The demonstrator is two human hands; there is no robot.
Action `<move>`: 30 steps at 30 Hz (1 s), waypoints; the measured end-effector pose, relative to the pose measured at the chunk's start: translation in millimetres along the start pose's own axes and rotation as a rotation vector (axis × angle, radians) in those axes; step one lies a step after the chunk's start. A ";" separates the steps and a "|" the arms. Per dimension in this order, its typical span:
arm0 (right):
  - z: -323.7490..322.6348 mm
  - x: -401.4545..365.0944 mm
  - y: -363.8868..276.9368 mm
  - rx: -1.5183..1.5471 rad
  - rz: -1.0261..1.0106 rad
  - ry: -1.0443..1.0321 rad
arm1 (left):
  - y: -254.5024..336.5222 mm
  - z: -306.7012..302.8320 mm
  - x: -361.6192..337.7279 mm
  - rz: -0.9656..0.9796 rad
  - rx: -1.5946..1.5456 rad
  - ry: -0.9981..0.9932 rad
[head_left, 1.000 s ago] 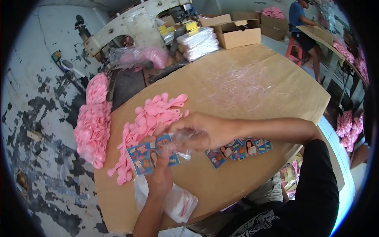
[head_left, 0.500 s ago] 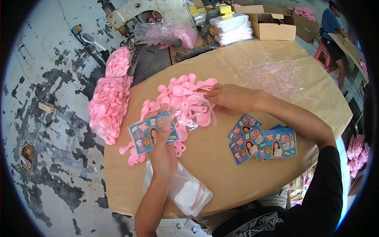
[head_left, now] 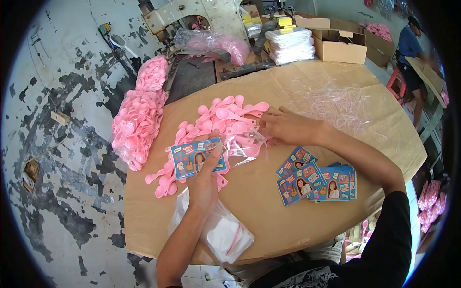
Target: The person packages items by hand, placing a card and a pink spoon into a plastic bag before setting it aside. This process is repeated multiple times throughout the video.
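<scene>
A blue printed card and a clear plastic bag are gripped by my left hand, its thumb lying over the card's right part. The bag stretches rightward over a heap of pink spoons. At the heap's right edge, my right hand has its fingers curled beside the bag's end. A bit of a pink spoon shows under those fingers; the rest is hidden. More blue cards lie in overlapping piles below my right forearm. Under my left wrist rests a packet of clear bags.
Thin clear strips are scattered on the brown paper-covered table. Bulging bags of pink spoons stand at the left edge. Behind are a machine, stacked plastic packs and a cardboard box. Another person works at far right.
My left hand has turned the card more level and shifted it slightly right. My right hand stays by the spoon heap, fingers more curled near the bag's end. The whole view has shifted slightly.
</scene>
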State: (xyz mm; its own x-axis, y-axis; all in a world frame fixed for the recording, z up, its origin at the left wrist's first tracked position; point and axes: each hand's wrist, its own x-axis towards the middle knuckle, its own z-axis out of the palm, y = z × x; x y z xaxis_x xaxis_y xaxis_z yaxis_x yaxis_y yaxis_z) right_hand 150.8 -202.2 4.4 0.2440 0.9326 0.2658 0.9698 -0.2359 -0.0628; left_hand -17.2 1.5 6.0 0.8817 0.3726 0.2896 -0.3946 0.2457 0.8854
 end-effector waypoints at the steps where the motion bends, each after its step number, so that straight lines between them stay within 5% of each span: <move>1: -1.8 -0.6 -1.1 0.015 -0.003 -0.007 | -1.1 0.7 0.4 0.006 -0.012 0.000; 5: 3.2 -9.2 9.4 0.038 -0.054 0.017 | -1.5 -2.1 0.3 -0.001 -0.027 0.004; 8: -22.8 -3.6 6.6 0.265 0.141 -0.316 | -3.5 -3.2 2.0 0.006 -0.043 0.007; 11: -47.7 -13.0 14.2 0.478 0.117 -0.202 | -0.4 -4.5 2.9 0.015 -0.066 0.011; 14: -93.1 -14.5 -9.9 0.635 0.314 -0.213 | 0.4 -9.1 6.8 0.014 -0.117 0.065; 20: -85.7 -4.8 -41.8 0.590 0.040 0.075 | -3.1 -9.2 7.3 0.019 -0.186 0.043; 23: -75.9 -1.5 -61.7 0.812 0.135 0.096 | 3.7 -3.7 2.6 0.013 -0.220 -0.037; 28: -77.9 0.8 -85.3 0.701 0.246 0.085 | 5.3 1.2 0.7 0.008 -0.243 -0.045; 30: -68.1 2.8 -77.1 0.697 0.238 0.275 | 1.0 -2.8 1.3 0.021 -0.209 -0.035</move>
State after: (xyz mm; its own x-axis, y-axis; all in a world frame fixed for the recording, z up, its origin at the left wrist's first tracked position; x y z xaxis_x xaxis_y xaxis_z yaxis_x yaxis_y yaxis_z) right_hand 76.4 -200.0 75.5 0.5237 0.7562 0.3922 0.6928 -0.1102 -0.7127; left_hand -17.2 4.8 6.3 0.8797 0.3494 0.3227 -0.4548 0.4196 0.7855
